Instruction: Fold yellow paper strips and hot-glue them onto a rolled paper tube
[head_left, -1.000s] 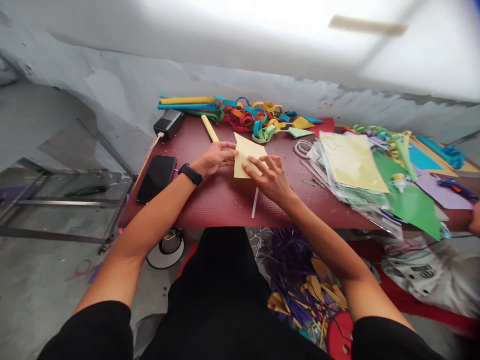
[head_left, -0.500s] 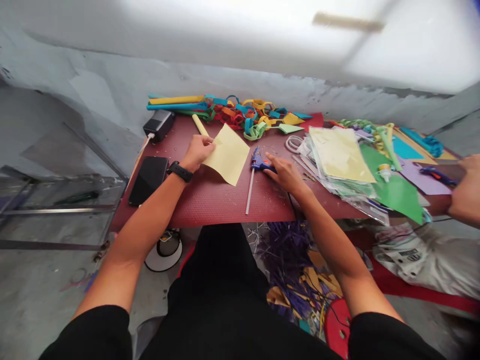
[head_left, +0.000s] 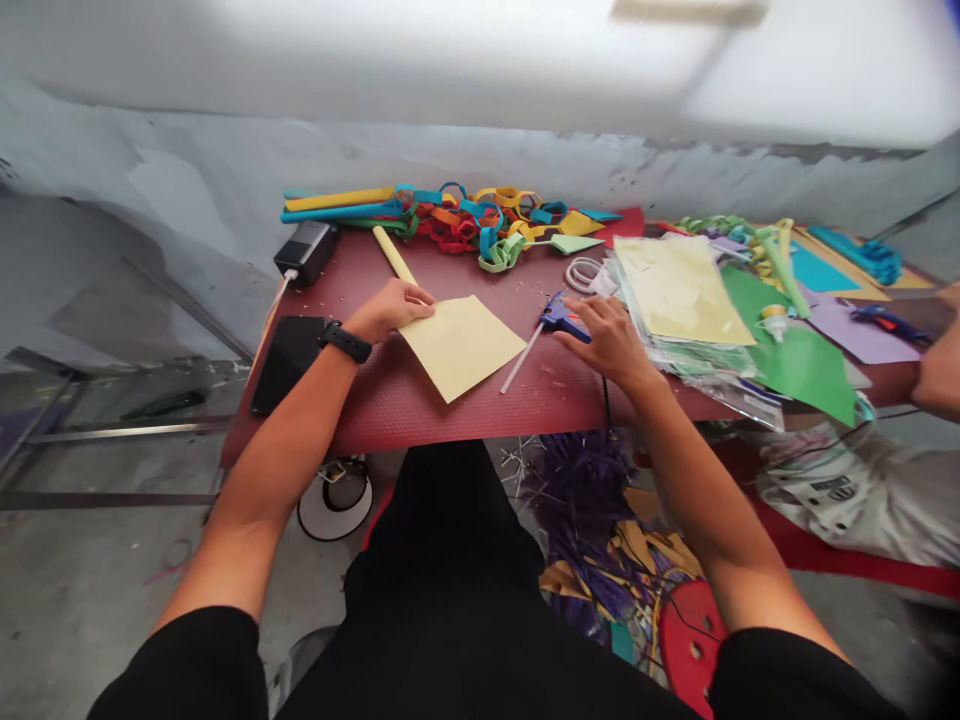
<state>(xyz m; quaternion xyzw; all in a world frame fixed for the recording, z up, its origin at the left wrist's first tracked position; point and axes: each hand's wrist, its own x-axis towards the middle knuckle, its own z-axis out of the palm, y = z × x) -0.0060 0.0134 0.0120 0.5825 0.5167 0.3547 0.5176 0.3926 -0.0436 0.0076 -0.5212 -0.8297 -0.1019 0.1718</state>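
Note:
My left hand (head_left: pixel 397 308), with a black band on its wrist, pinches the left corner of a pale yellow paper sheet (head_left: pixel 463 350). The sheet lies over the red table mat, one corner pointing toward me. Just behind that hand is a pale yellow paper roll (head_left: pixel 393 254). To the right of the sheet, a blue glue gun (head_left: pixel 559 314) rests on its side with a glue stick (head_left: pixel 523 358) sticking out of its back. My right hand (head_left: pixel 611 338) has thumb and fingers around its handle; part of the grip is hidden.
A colourful paper chain (head_left: pixel 457 222) runs along the back of the red table (head_left: pixel 390 420). A black phone (head_left: pixel 289 365) and a power adapter (head_left: pixel 306 253) are at left. Paper packs (head_left: pixel 686 290) and a green sheet (head_left: pixel 806 370) lie right, near another person's hand (head_left: pixel 941 365).
My right hand and the glue gun have shifted right, away from the sheet. The yellow sheet has turned and come down flatter, nearer me, still pinched by my left hand.

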